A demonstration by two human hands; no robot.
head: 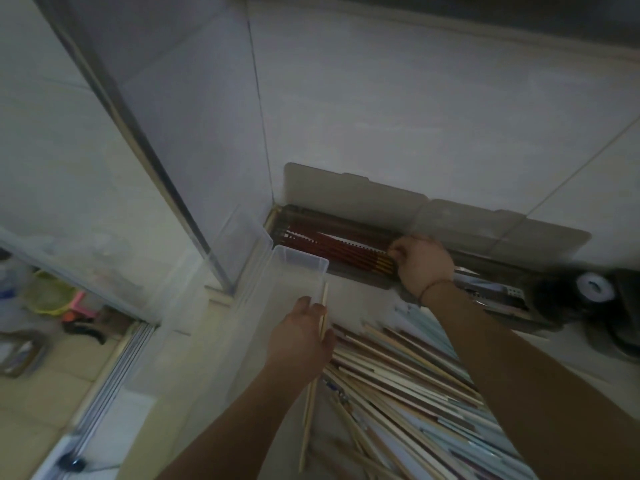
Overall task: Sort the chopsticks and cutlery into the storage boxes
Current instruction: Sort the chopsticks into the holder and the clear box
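Right hand [420, 263]: fingers curled onto the near ends of the red chopsticks [332, 244], lying in the dark storage box [360, 271] at the far wall, its lid [349, 192] raised.
Left hand [301, 336]: gripping one pale wooden chopstick [313, 375], beside the clear storage box [298, 268] at left.
Unsorted chopstick pile [408, 382]: near right, large.
Step, as judged: seating the red set. Next: lower the pale stick lengthwise into the clear box.

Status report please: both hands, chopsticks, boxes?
Left hand grips one pale chopstick beside clear box. Right hand on red chopsticks in dark box. Loose pile unsorted. Nothing blocking.
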